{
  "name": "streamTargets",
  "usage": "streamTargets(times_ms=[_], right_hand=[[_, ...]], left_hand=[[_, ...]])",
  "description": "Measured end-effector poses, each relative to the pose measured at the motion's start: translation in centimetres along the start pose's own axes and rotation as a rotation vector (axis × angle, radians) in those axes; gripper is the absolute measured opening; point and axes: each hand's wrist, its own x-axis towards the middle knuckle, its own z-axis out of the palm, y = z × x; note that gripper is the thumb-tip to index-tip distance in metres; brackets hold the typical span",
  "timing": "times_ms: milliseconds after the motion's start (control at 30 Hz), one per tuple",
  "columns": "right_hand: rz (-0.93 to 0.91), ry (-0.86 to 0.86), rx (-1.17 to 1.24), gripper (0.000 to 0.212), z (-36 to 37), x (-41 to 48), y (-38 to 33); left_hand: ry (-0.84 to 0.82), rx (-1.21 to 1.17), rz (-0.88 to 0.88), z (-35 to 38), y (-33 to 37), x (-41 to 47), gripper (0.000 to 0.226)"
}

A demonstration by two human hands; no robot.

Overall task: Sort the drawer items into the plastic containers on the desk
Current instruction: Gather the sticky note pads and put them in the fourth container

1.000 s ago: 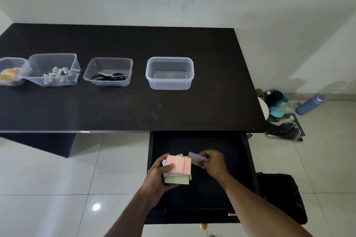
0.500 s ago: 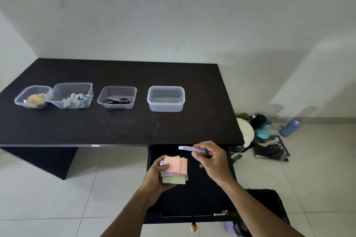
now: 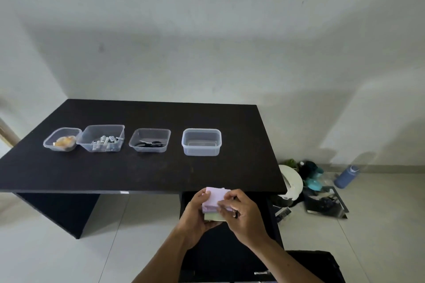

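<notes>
A stack of sticky note pads (image 3: 215, 200), purple on top and green at the bottom, is held between both hands above the open black drawer (image 3: 230, 257). My left hand (image 3: 195, 215) grips the stack from the left and below. My right hand (image 3: 241, 213) pinches its right side with thumb and fingers. On the dark desk (image 3: 142, 172) stand several clear plastic containers in a row: the rightmost container (image 3: 201, 142) has nothing in it, then one with scissors (image 3: 150, 142), one with batteries (image 3: 102, 138), and one with an orange item (image 3: 62, 142).
Beside the desk on the tiled floor at right lie a white round object (image 3: 293, 180), dark clutter (image 3: 322, 200) and a blue bottle (image 3: 346, 177). A black bag (image 3: 322, 264) sits at the drawer's right. A white wall stands behind the desk.
My right hand brought the purple pad onto the top of the stack, covering the pink one. Both hands rose with the stack toward the desk edge, and the camera tilted up.
</notes>
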Motion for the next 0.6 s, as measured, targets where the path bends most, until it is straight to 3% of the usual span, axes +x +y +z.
streamTargets(times_ms=[167, 233, 333, 367, 433, 500, 600], right_hand=[[0.163, 0.132, 0.140, 0.018, 0.1, 0.0, -0.9], [0.308, 0.192, 0.136, 0.035, -0.1, 0.4, -0.8], [0.675, -0.018, 0.269, 0.073, -0.3, 1.0, -0.9], [0.782, -0.106, 0.356, 0.074, -0.3, 1.0, -1.1], [0.890, -0.239, 0.466, 0.051, -0.1, 0.9, -1.7], [0.898, -0.283, 0.478, 0.041, 0.3, 0.7, -1.8], [0.866, -0.276, 0.472, 0.042, 1.3, 0.8, -1.5]], left_hand=[[0.002, 0.028, 0.022, -0.1, -0.3, -0.4, 0.043], [0.019, 0.010, 0.013, -0.2, -0.4, -0.5, 0.045], [0.012, -0.028, 0.001, -0.6, -0.6, -0.6, 0.053], [0.010, -0.039, -0.001, -0.7, -0.6, -0.6, 0.055], [0.005, -0.057, -0.008, -0.9, -0.6, -0.3, 0.058], [-0.013, -0.035, -0.005, -0.9, -0.4, 0.0, 0.060], [-0.033, -0.003, -0.014, -0.9, -0.2, 0.5, 0.068]])
